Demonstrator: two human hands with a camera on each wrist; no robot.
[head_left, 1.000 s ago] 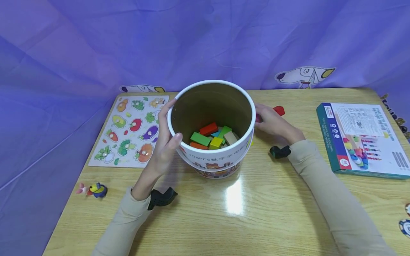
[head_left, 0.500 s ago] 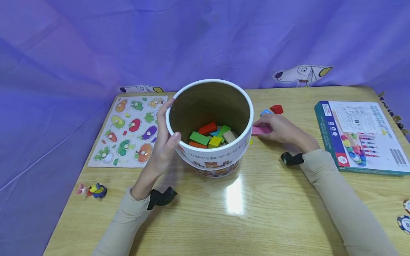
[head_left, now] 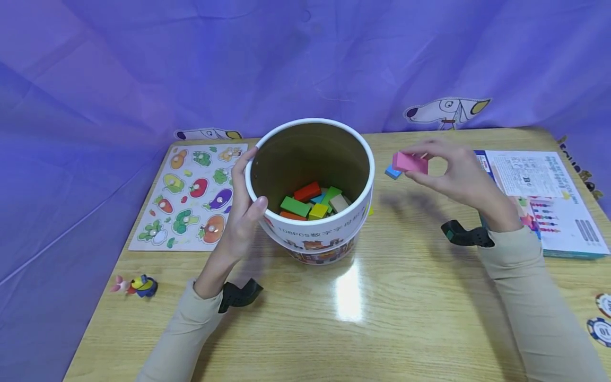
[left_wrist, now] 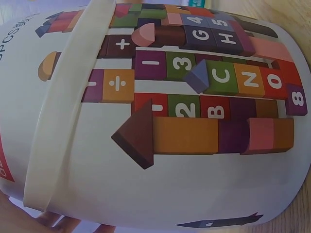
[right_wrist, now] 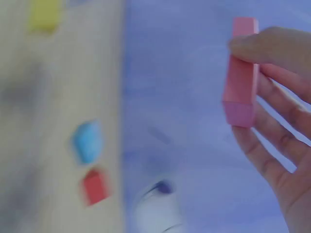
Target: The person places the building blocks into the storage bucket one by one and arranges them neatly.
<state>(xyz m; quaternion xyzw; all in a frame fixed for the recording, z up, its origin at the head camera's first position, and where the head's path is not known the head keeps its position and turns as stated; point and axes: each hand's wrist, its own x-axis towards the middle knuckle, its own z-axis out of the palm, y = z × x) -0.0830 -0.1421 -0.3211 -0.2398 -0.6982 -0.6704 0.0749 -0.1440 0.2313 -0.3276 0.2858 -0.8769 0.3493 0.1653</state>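
A white bucket (head_left: 334, 228) with printed toy-block pictures stands mid-table in the head view, with several coloured blocks (head_left: 294, 207) lying inside. My left hand (head_left: 241, 223) holds its left side, thumb at the rim; in the left wrist view, fingers show at the bottom left against the bucket wall (left_wrist: 97, 170). Lifted to the bucket's right, my right hand (head_left: 460, 172) pinches a pink block (head_left: 409, 163) between thumb and fingers. Below that lies a blue block (head_left: 393, 172). The right wrist view has a blurred red block (right_wrist: 95, 187) near it; the head view hides the red one.
A vegetable puzzle board (head_left: 164, 212) lies at the left, with small toy figures (head_left: 143, 286) in front. To the right are a boxed game (head_left: 579, 204) and poker chips (head_left: 600, 331). A yellow block (head_left: 371, 211) peeks out beside the bucket. Purple cloth hangs behind.
My right hand has picked the pink block up from beside the bucket and moved right and upward with it. The left hand stays on the bucket.
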